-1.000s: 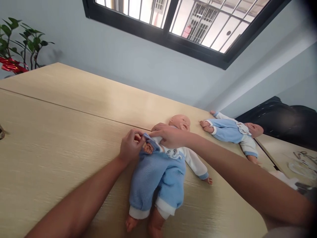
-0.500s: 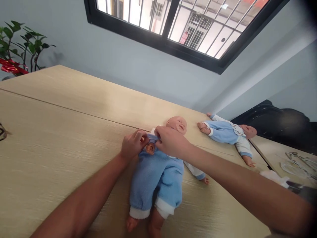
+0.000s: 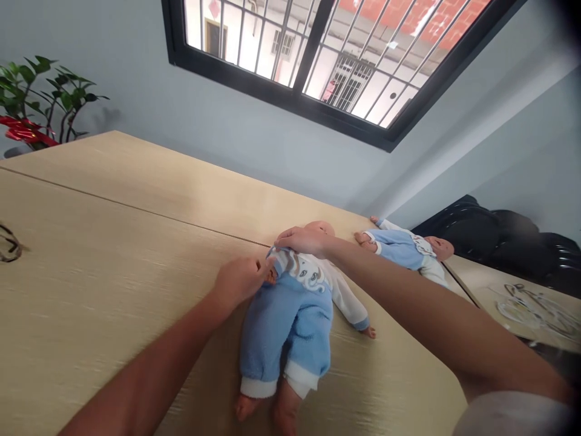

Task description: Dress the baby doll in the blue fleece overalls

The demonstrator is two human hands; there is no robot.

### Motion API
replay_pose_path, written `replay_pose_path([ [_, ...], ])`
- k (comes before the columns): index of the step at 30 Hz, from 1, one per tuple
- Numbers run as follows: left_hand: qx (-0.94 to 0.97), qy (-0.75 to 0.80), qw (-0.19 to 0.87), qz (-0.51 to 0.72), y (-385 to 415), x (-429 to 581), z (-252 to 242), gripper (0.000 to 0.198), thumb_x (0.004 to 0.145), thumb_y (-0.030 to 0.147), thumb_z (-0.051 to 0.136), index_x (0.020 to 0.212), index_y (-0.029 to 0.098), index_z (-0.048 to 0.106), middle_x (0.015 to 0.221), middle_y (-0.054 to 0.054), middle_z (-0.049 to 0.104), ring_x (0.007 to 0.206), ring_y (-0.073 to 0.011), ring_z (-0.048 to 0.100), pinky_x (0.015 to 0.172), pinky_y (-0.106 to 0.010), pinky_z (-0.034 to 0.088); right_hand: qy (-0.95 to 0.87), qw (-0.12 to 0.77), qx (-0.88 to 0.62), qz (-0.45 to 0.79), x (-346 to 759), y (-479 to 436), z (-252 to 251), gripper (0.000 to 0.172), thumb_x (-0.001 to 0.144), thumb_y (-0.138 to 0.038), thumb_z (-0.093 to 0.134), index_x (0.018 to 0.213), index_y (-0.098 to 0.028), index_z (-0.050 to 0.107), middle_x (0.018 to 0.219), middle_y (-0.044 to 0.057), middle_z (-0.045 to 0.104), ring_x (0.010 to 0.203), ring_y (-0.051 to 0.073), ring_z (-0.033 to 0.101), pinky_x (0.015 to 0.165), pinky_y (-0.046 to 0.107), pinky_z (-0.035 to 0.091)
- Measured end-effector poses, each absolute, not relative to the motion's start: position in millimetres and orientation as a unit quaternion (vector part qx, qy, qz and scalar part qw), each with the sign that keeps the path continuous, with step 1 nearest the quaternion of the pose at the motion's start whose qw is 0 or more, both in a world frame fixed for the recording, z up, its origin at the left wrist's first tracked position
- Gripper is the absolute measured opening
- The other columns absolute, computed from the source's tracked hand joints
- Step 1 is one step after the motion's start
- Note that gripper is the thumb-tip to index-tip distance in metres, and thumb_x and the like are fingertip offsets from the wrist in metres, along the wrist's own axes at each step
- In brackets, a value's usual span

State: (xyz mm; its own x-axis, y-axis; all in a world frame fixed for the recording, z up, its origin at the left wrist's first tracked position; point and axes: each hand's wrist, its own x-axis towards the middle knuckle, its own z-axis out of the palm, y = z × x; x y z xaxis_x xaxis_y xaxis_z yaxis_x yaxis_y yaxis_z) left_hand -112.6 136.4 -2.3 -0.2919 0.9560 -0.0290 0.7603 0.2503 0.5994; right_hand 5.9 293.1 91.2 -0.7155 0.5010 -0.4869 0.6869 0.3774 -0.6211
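Both your hands at the doll's sleeve.
Your left hand [image 3: 238, 280] pinches the sleeve cuff of the blue fleece-suited baby doll [image 3: 290, 315]; your right hand [image 3: 302, 241], fingers curled narrow, grips the sleeve at 12 o'clock.

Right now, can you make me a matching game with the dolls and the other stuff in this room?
Things:
1. near doll
2. far doll
3. potted plant
4. right hand

Places or states:
A. at the far left corner of the table
B. lying by the table's far right edge, with no hand on it
C. resting on the near doll's shoulder, beside its head
D. on its back in blue trousers, with both hands on it

Pairs: 1-D, 2-B, 3-A, 4-C
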Motion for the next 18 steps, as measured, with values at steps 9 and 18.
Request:
replay_pose_path([
  [9, 0.668, 0.723, 0.101, 0.144, 131.3, -109.9, 23.6, 0.047, 0.101, 0.056, 0.048, 0.104, 0.02, 0.077, 0.1, -0.015, 0.08, 0.089, -0.0314, 0.075, 0.071, -0.036, 0.048, 0.823, 0.137, 0.451, -0.318, -23.3, 299.4, 80.4, 0.021, 0.087, -0.035, 0.066, 0.078, -0.017, 0.073, 0.068, 0.002, 0.061, 0.052, 0.012, 0.044, 0.049, 0.028, 0.034],
  [18, 0.736, 0.66, 0.131, 0.073, 135.4, -166.7, 50.0, 0.046, 0.098, 0.06, 0.047, 0.085, 0.024, 0.072, 0.089, -0.009, 0.079, 0.077, -0.0279, 0.07, 0.063, -0.034, 0.039, 0.814, 0.146, 0.549, -0.121, -17.5, 335.4, 80.3, 0.02, 0.088, -0.03, 0.07, 0.096, -0.012, 0.078, 0.09, 0.019, 0.075, 0.094, 0.031, 0.07, 0.071, 0.032, 0.05],
])
